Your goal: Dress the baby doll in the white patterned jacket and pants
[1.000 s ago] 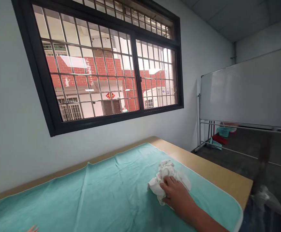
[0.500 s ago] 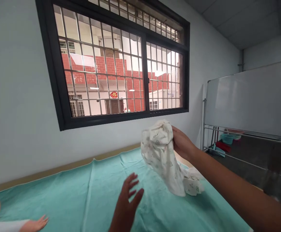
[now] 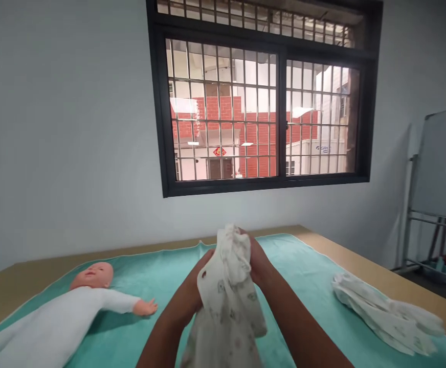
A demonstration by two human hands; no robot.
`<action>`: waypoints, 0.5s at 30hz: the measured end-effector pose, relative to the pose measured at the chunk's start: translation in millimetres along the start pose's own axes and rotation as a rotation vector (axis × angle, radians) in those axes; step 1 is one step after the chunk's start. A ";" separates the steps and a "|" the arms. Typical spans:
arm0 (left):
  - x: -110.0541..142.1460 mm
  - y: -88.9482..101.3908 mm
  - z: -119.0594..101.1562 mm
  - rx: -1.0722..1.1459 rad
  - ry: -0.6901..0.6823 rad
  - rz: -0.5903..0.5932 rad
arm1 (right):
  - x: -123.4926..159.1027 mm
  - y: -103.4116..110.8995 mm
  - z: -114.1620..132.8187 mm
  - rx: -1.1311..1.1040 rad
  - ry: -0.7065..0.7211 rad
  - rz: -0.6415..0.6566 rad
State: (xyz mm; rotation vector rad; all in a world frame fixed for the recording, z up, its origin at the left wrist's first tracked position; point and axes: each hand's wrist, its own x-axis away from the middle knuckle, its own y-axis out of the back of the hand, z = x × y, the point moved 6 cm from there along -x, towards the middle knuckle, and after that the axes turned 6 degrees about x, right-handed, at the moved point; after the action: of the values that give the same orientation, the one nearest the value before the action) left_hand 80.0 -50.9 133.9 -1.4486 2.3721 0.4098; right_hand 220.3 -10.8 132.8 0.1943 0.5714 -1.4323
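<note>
Print-patterned white baby garment [image 3: 230,301] held up over the teal blanket [image 3: 165,268], its long axis near-vertical, bunched end up toward the window [image 3: 280,112].
The right hand [image 3: 259,261] is closed on the bunched end; the left hand [image 3: 197,281] meets its other side, fingers hidden, grip impossible to tell. Half a second ago the left hand was spread and apart from it; now the view has swung left, showing more of the doll [image 3: 50,322].
</note>
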 end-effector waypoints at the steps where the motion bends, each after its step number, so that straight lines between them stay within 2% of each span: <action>1: -1.5 3.3 1.8 -0.074 -0.013 -0.018 | -2.0 -6.7 -9.8 0.018 -0.015 -0.001; 3: -5.3 11.7 5.7 -0.217 0.006 -0.088 | -4.8 -10.4 -21.7 0.123 -0.030 -0.065; 4: -6.6 17.5 6.3 -0.279 0.024 -0.150 | -5.0 -7.2 -22.2 0.214 -0.019 -0.137; 6: -6.1 30.0 2.4 -0.359 0.043 -0.308 | -1.5 0.0 -12.5 0.414 0.034 -0.274; 7: -4.5 34.9 -1.3 -0.378 0.042 -0.378 | 1.4 -1.2 -5.4 0.487 0.052 -0.267; 8: -2.3 38.4 -5.3 -0.389 0.040 -0.431 | 4.9 -7.0 1.5 0.527 0.058 -0.194; 11: 4.7 42.0 -15.6 -0.429 0.045 -0.508 | 23.0 -40.2 17.3 0.554 0.019 0.176; 12: 6.6 42.2 -18.2 -0.456 0.048 -0.519 | 29.5 -48.9 21.3 0.579 0.005 0.236; 15: 10.1 44.7 -23.2 -0.556 0.051 -0.531 | 36.3 -56.4 24.5 0.694 -0.023 0.205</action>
State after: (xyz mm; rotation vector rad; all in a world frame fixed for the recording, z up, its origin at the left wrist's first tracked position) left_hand 32.7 -48.7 153.8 -2.2643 1.8636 0.9347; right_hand 173.2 -62.3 147.9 0.7614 0.0110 -1.3819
